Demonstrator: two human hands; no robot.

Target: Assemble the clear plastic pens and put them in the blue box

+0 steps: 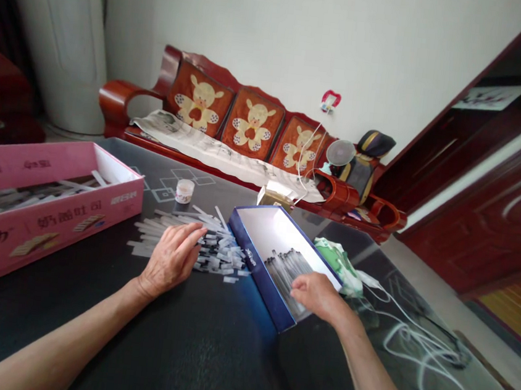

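My left hand (170, 259) lies palm down on the dark table (207, 351), its fingers spread over a loose pile of clear plastic-wrapped sticks (204, 242). My right hand (318, 294) rests inside a blue box with a white lining (262, 220). Its fingers are curled down among a bundle of dark thin sticks (286, 266) lying in the box. What those fingers hold is hidden.
A long pink cardboard box (48, 216) with more wrapped sticks stands at the left. A small white jar (184, 191) sits behind the pile. A green-and-white bag (339, 262) and white cables (413, 335) lie to the right. A red wooden bench (249, 125) stands behind the table.
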